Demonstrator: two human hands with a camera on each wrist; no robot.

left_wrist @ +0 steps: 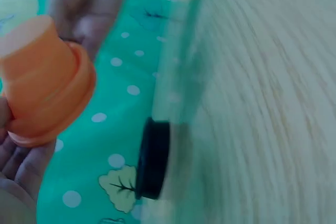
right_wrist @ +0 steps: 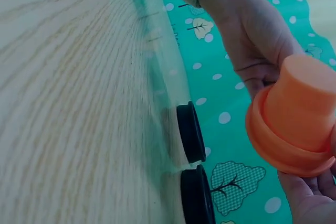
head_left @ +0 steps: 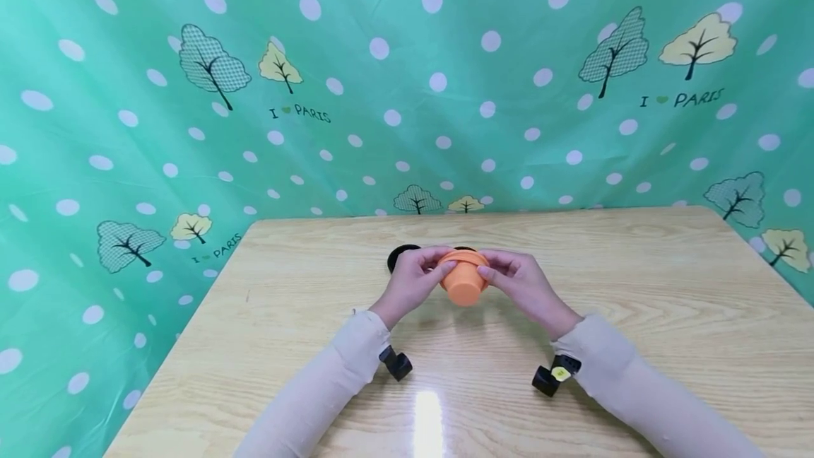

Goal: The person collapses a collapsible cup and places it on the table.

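Observation:
An orange stepped cup with a thick rolled rim, apparently a collapsible cup, is held up above the table by both hands. Its narrow base faces toward me, tilted down, and the mouth points away and is hidden. My left hand grips the rim from the left, thumb on the near side. On the opposite side, my right hand pinches the rim with its thumb near the cup wall. Behind the hands, a round black lid-like piece lies on the table; a second black piece shows in the right wrist view.
The wooden table stretches out on all sides of the hands, its far edge meeting a green dotted curtain. Black wrist cameras hang under both sleeves, close above the tabletop.

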